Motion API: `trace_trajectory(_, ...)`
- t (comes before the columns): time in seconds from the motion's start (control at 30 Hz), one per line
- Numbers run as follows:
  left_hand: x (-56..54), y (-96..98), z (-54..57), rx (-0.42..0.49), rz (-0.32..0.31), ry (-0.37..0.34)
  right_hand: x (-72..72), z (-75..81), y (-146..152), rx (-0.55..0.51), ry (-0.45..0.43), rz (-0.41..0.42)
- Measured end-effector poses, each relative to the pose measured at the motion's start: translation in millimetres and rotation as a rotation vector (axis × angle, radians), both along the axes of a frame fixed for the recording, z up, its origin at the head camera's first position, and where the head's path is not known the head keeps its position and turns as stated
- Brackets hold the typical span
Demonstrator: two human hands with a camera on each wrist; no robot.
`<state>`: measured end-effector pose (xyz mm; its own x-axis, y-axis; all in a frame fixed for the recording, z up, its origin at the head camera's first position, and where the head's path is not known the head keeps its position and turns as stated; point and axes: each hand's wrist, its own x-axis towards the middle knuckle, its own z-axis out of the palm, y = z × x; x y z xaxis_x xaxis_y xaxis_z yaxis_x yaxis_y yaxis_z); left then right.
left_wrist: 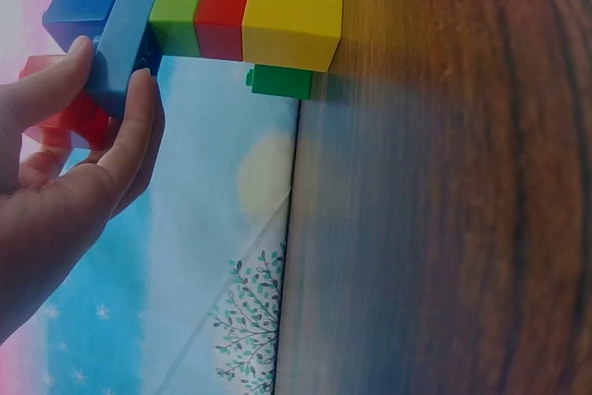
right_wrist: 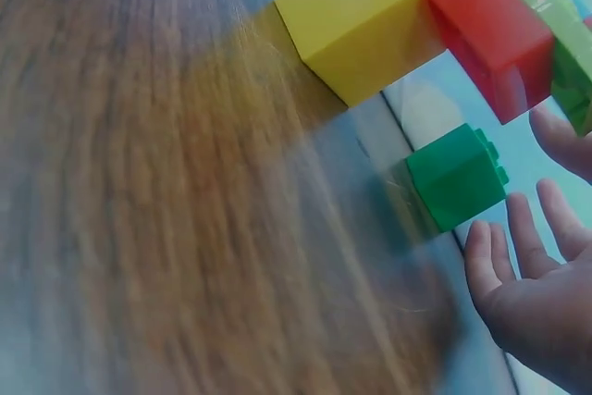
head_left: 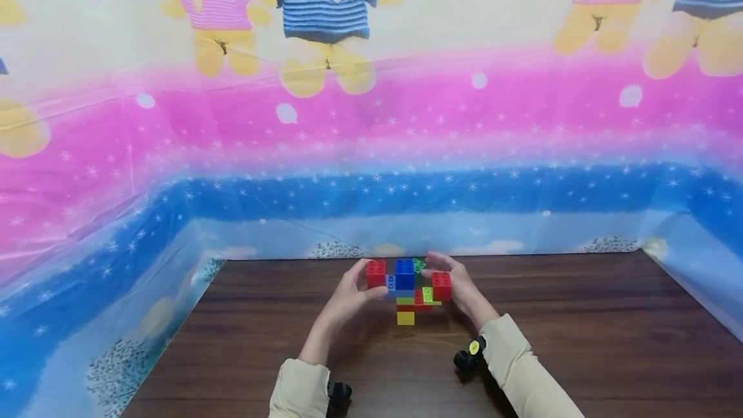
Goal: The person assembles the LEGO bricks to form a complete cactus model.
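Observation:
In the head view, a structure of plastic building bricks stands on the table, its yellow brick (head_left: 406, 318) lowest. Above that come red and lime bricks, then a light blue brick (left_wrist: 125, 53) reaching left, topped by a dark blue brick (head_left: 404, 275) and a red brick (head_left: 375, 273). My left hand (head_left: 349, 295) pinches this left arm between thumb and fingers. On the right side, another red brick (head_left: 441, 285) sits over a lime brick (head_left: 428, 295). My right hand (head_left: 462, 286) is beside it, fingers spread and loosely bent. Behind the structure, a separate green brick (right_wrist: 458, 178) lies near those fingertips.
The dark wooden table (head_left: 244, 340) ends at its back edge against a printed cloth backdrop (head_left: 406, 192), which also rises along both sides. Black wrist devices (head_left: 467, 358) are strapped at both cream sleeves (head_left: 525, 360).

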<state>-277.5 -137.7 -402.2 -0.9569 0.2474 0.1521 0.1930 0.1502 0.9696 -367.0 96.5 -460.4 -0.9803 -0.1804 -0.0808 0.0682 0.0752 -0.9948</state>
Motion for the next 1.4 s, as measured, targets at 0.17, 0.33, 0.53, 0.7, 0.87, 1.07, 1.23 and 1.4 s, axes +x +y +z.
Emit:
trace_trajectory(0.17, 0.4, 1.6, -0.5, 0.003, -0.007, -0.013, 0.2, -6.2, -2.1, 0.013, -0.015, 0.022)
trace_trajectory(0.33, 0.5, 0.0, 0.2, 0.007, -0.004, -0.014, 16.6, 12.1, -9.1, 0.050, 0.016, 0.053)
trace_trajectory(0.53, -0.6, -0.7, 1.2, 0.002, -0.008, -0.013, 26.4, 26.5, -11.7, 0.077, 0.036, 0.064)
trace_trajectory(0.7, -1.4, -1.5, 1.6, -0.011, -0.001, -0.022, 26.4, 28.7, -14.0, 0.087, 0.046, 0.067)
trace_trajectory(0.87, -0.7, -2.6, 2.6, -0.025, -0.018, -0.018, 28.6, 31.5, -17.2, 0.102, 0.044, 0.036)
trace_trajectory(1.07, 0.5, -3.9, 4.2, -0.027, -0.043, -0.017, 31.2, 33.7, -19.1, 0.148, 0.080, 0.015)
trace_trajectory(1.23, 1.2, -5.1, 5.1, -0.025, -0.052, -0.022, 30.9, 32.9, -18.6, 0.141, 0.074, 0.011)
trace_trajectory(1.4, 2.2, -5.4, 6.3, -0.023, -0.048, -0.031, 28.9, 32.0, -17.6, 0.127, 0.054, 0.007)
